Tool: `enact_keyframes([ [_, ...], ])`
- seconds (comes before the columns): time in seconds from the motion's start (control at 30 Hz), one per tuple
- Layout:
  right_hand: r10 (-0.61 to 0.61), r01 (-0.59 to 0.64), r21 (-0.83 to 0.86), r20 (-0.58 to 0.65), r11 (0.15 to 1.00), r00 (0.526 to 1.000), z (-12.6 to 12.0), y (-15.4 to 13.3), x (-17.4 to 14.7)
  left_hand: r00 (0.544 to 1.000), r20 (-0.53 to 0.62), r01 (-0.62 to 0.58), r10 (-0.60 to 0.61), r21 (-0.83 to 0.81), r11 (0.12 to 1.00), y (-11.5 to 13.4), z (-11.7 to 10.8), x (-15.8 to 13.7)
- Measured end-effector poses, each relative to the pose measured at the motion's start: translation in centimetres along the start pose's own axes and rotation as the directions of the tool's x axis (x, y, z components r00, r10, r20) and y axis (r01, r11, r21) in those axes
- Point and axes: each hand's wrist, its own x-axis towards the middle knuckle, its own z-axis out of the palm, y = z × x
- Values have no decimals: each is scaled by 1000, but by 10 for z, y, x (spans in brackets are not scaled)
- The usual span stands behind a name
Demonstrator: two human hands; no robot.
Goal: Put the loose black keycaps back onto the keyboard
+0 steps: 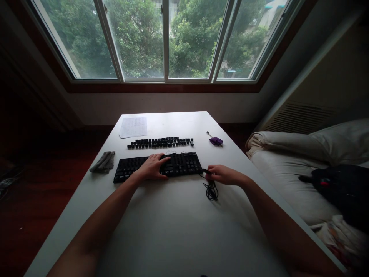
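A black keyboard [184,165] lies on the white table, slightly tilted, its right end farther away than its left. My left hand [152,167] rests flat on its middle, thumb and fingers apart. Beside the right end, my right hand [221,174] pinches a small black piece [206,171]; I cannot make out whether it is a plug or a tool. Just below these fingers is a coiled black cable [211,191], with a strand running toward the keyboard. Loose black keycaps [160,143] stand in rows behind the keyboard.
On the white table [173,238] are a printed paper sheet [134,127] at the back left, a folded grey cloth [104,162] at the left edge and a purple item with a brush-like stick [216,141] at the right. A pale sofa [288,177] flanks the table's right side.
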Motion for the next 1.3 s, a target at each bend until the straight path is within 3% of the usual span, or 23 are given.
enact_keyframes([
  [0.17,73,11,253,-320,967,945,-19,4,-2,1000,-1,-10,10,-25,1000,-1,2,2],
  [0.37,31,143,473,-341,870,940,-14,-28,30,998,-40,-60,58,-41,997,4,6,12],
  [0.5,-63,235,472,-351,850,934,-20,-54,51,992,-78,-105,101,-46,993,5,-2,10],
  [0.63,-144,300,440,-352,846,925,-27,-73,65,979,-205,-6,-3,-45,999,-15,-21,-14],
  [0.7,-187,326,445,-327,834,926,-25,-81,74,933,-325,139,-154,-69,988,-33,-29,-35],
  [0.77,-230,365,465,-321,806,919,-21,-90,84,852,-425,290,-306,-104,951,-51,-34,-58],
  [0.9,-354,503,551,-360,665,863,-8,-118,110,596,-514,599,-617,-227,768,-78,-30,-95],
  [0.97,-401,534,583,-353,612,845,0,-135,125,509,-511,670,-693,-270,692,-87,-25,-104],
  [1.13,-450,571,598,-359,562,818,23,-169,161,441,-436,719,-785,-352,600,-98,-12,-107],
  [1.2,-489,567,614,-313,549,814,34,-177,178,431,-418,710,-799,-390,587,-100,-10,-107],
  [1.3,-467,583,622,-364,522,806,50,-184,208,436,-397,678,-808,-445,585,-101,-9,-109],
])
